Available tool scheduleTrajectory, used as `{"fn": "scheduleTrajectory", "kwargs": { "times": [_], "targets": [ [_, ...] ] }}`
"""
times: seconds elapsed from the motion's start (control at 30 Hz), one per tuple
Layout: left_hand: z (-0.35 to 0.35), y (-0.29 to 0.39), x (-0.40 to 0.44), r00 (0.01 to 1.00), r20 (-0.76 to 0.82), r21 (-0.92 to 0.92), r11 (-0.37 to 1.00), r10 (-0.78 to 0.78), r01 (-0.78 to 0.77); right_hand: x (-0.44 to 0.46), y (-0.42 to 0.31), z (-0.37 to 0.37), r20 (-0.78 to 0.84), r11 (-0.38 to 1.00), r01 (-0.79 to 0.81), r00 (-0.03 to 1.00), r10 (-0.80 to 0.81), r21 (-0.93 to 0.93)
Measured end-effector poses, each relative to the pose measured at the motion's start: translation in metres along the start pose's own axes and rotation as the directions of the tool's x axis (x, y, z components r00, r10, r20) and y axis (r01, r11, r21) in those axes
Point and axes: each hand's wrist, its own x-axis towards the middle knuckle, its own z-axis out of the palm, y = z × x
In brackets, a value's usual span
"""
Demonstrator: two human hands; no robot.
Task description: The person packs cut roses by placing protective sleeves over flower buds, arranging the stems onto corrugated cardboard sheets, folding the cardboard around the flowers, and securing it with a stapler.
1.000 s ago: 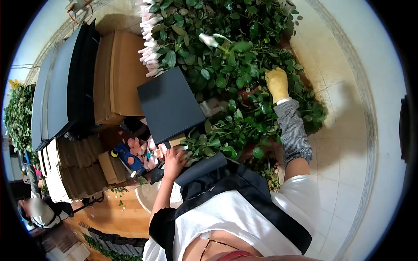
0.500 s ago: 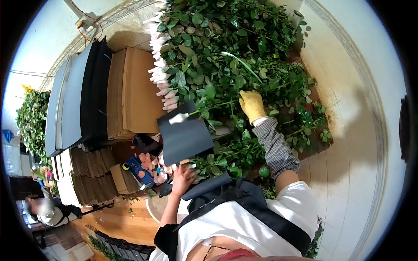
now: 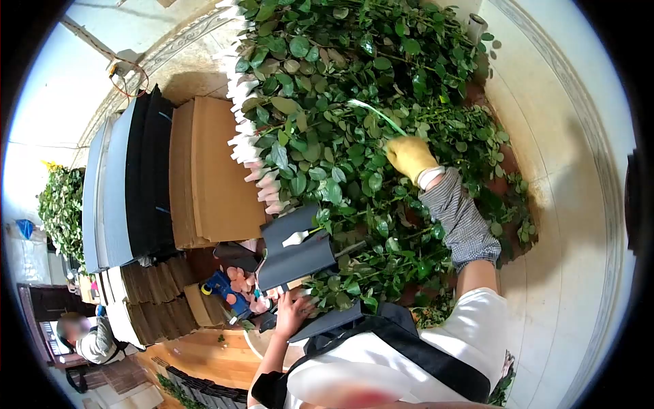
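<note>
My left hand (image 3: 293,313) is bare, its fingers stretched and somewhat apart at the near edge of a dark grey sheet (image 3: 293,262). A rose with a white-sleeved head (image 3: 295,238) lies on that sheet, its green stem leading right into the leaves. In a yellow glove, my right hand (image 3: 411,160) is curled closed over the leafy rose stems (image 3: 361,177); what its fingers hold is hidden. A pale green strip (image 3: 378,114) lies just beyond the glove. White and pink sleeved heads (image 3: 245,129) line the left side of the pile.
Left of the pile stand brown cardboard sheets (image 3: 218,170) and dark boards (image 3: 143,177). A blue tape dispenser (image 3: 221,286) and pink petals (image 3: 240,279) lie near my left hand. Another person (image 3: 92,337) is at the far left. A tiled wall (image 3: 565,204) rises at right.
The view has shifted, so most things appear lower. My gloved hand has moved slightly away from me across the leaves. My left hand stays by the sheet's near edge.
</note>
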Motion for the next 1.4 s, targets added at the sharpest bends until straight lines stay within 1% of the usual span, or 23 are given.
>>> {"fn": "scheduleTrajectory", "kwargs": {
  "times": [0.03, 0.1, 0.13, 0.2, 0.23, 0.27, 0.3, 0.33, 0.37, 0.4, 0.43, 0.5, 0.63, 0.67, 0.83, 0.9, 0.97, 1.07, 1.1, 1.13, 1.2, 1.33, 1.4],
  "targets": [
    [-0.001, 0.001, 0.000, 1.000, 0.025, 0.013, 1.000, -0.008, 0.008, 0.012, -0.012, -0.027, -0.083, 0.983, 0.034, 0.996, -0.019, 0.182],
    [0.003, -0.003, 0.000, 1.000, -0.002, 0.003, 1.000, 0.023, -0.023, 0.071, -0.010, -0.035, -0.464, 0.859, 0.378, 0.865, -0.194, 0.346],
    [0.003, -0.002, -0.001, 1.000, 0.004, 0.007, 1.000, 0.013, -0.013, 0.106, -0.008, -0.053, -0.513, 0.884, 0.359, 0.842, -0.168, 0.300],
    [-0.005, 0.006, 0.002, 0.999, -0.017, 0.024, 0.999, 0.032, -0.032, 0.186, -0.001, -0.090, -0.835, 0.884, 0.460, 0.516, -0.190, 0.083],
    [0.008, -0.008, -0.007, 0.999, 0.045, 0.054, 0.998, -0.025, 0.022, 0.217, 0.000, -0.122, -0.856, 0.908, 0.411, 0.495, -0.149, 0.080],
    [0.005, -0.008, -0.006, 0.997, 0.071, 0.084, 0.996, -0.039, 0.033, 0.237, -0.005, -0.161, -0.787, 0.981, 0.187, 0.611, -0.084, 0.041],
    [-0.001, -0.002, -0.004, 0.993, 0.107, 0.111, 0.993, -0.053, 0.041, 0.279, 0.006, -0.173, -0.902, 0.975, 0.160, 0.382, -0.204, -0.153],
    [-0.003, 0.001, -0.002, 0.995, 0.098, 0.132, 0.991, -0.034, 0.021, 0.279, 0.000, -0.195, -0.867, 0.976, 0.218, 0.491, -0.085, 0.028],
    [-0.004, 0.002, -0.001, 0.994, 0.100, 0.165, 0.986, -0.041, 0.024, 0.321, 0.009, -0.184, -0.963, 0.974, -0.071, 0.185, -0.198, -0.214],
    [-0.006, 0.003, 0.000, 0.995, 0.096, 0.153, 0.988, -0.035, 0.020, 0.353, 0.022, -0.167, -0.815, 0.997, -0.074, 0.579, 0.011, -0.039],
    [-0.007, 0.006, 0.001, 0.995, 0.091, 0.137, 0.990, -0.033, 0.020, 0.373, 0.030, -0.146, -0.478, 0.983, -0.146, 0.859, 0.183, 0.115],
    [-0.007, 0.006, 0.004, 0.996, 0.086, 0.129, 0.991, -0.035, 0.024, 0.385, 0.036, -0.088, -0.389, 0.985, -0.143, 0.917, 0.094, -0.100],
    [-0.006, 0.005, 0.002, 0.996, 0.076, 0.109, 0.994, -0.038, 0.030, 0.340, 0.017, -0.064, -0.605, 0.988, -0.134, 0.794, 0.058, -0.081],
    [-0.006, 0.006, 0.005, 0.999, -0.004, 0.123, 0.992, 0.041, -0.040, 0.334, 0.012, -0.063, -0.537, 0.970, -0.216, 0.834, 0.126, -0.108],
    [-0.001, 0.003, 0.001, 1.000, 0.007, 0.092, 0.996, -0.009, 0.008, 0.300, 0.020, -0.074, -0.595, 0.984, -0.089, 0.804, -0.021, -0.155],
    [0.000, 0.001, 0.001, 1.000, 0.013, 0.071, 0.997, -0.015, 0.014, 0.268, 0.006, -0.093, -0.838, 0.998, -0.033, 0.544, -0.028, -0.054],
    [-0.001, 0.002, 0.000, 1.000, 0.014, 0.082, 0.997, -0.014, 0.013, 0.220, -0.017, -0.100, -0.917, 0.996, 0.084, 0.397, -0.044, -0.012],
    [-0.002, 0.004, 0.000, 0.998, 0.046, 0.067, 0.997, -0.045, 0.042, 0.152, -0.043, -0.024, -0.829, 0.962, 0.258, 0.555, -0.068, 0.094],
    [-0.002, 0.003, 0.001, 0.999, 0.030, 0.077, 0.997, -0.012, 0.010, 0.136, -0.048, 0.023, -0.733, 0.968, 0.213, 0.679, -0.050, 0.132],
    [-0.001, 0.002, 0.001, 1.000, 0.025, 0.072, 0.997, -0.012, 0.010, 0.106, -0.058, 0.044, -0.435, 0.989, 0.051, 0.900, 0.016, 0.142],
    [-0.003, 0.006, 0.000, 0.999, 0.024, 0.070, 0.997, -0.040, 0.038, 0.075, -0.062, 0.115, -0.407, 0.951, -0.013, 0.906, -0.119, -0.309],
    [-0.003, 0.008, 0.001, 1.000, -0.003, 0.088, 0.996, -0.022, 0.022, 0.064, -0.066, 0.075, -0.325, 0.999, 0.015, 0.946, 0.002, 0.049],
    [-0.008, 0.013, 0.005, 1.000, -0.013, 0.081, 0.997, -0.010, 0.011, 0.072, -0.058, 0.059, -0.250, 0.965, -0.101, 0.968, 0.038, -0.242]
  ]
}}
